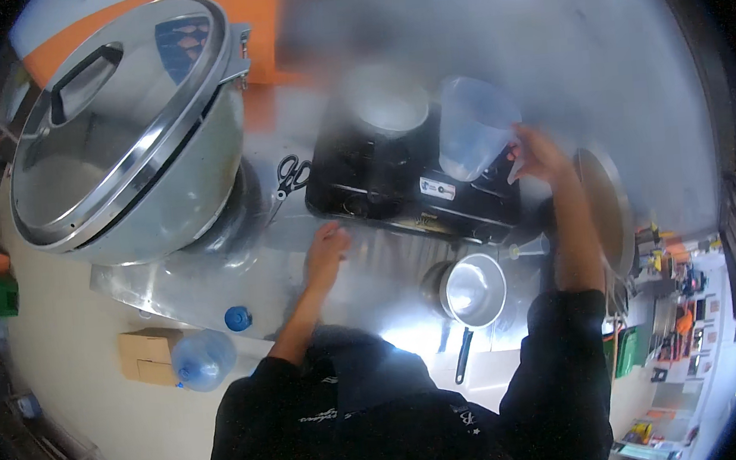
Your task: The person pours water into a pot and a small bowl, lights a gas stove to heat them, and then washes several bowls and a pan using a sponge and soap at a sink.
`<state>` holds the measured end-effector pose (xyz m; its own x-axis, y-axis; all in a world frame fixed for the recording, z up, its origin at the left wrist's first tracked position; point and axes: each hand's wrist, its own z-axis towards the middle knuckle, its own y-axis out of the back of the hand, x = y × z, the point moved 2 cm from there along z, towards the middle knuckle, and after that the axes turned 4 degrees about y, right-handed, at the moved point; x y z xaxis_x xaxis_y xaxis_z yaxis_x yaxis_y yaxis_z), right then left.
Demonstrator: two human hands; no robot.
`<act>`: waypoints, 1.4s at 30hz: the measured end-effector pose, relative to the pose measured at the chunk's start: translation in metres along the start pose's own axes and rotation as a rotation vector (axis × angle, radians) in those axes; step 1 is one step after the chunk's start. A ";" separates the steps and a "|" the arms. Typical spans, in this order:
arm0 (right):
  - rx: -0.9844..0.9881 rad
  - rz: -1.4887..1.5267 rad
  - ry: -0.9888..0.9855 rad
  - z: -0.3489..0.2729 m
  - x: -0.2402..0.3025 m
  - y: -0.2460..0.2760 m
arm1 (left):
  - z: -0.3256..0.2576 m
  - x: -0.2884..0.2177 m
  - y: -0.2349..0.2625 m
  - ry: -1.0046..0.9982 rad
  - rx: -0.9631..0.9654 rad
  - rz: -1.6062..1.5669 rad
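My right hand grips the handle of a clear plastic jug, held tilted over the right side of a black gas stove. What the jug contains is hard to make out. Near the stove's front left edge is my left hand, its fingers loosely bent and apart with nothing visible in them. A pale round pot sits at the back of the stove, blurred by haze. In front of the stove stands a small metal saucepan, its dark handle pointing toward me.
A large metal cooker with a shiny lid fills the left side. Black-handled scissors lie beside the stove. A blue cap is at the left. Below are a water bottle and a cardboard box. A round metal pan stands right.
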<state>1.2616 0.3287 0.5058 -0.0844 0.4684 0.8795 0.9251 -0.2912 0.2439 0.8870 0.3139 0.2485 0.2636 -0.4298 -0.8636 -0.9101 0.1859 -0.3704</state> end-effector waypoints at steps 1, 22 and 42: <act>-0.019 0.109 0.032 -0.010 -0.009 0.003 | -0.010 0.012 0.009 0.005 0.010 0.018; -0.791 0.287 -0.048 -0.400 -0.253 -0.002 | -0.171 0.237 -0.199 0.955 0.855 0.135; -0.659 0.473 0.045 -0.406 -0.323 0.119 | -0.017 0.039 -0.359 0.451 0.775 0.077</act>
<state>1.2491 -0.1959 0.4165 0.2331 0.1424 0.9620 0.4591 -0.8881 0.0203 1.2187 0.2156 0.3534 -0.0882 -0.6671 -0.7397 -0.4061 0.7022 -0.5848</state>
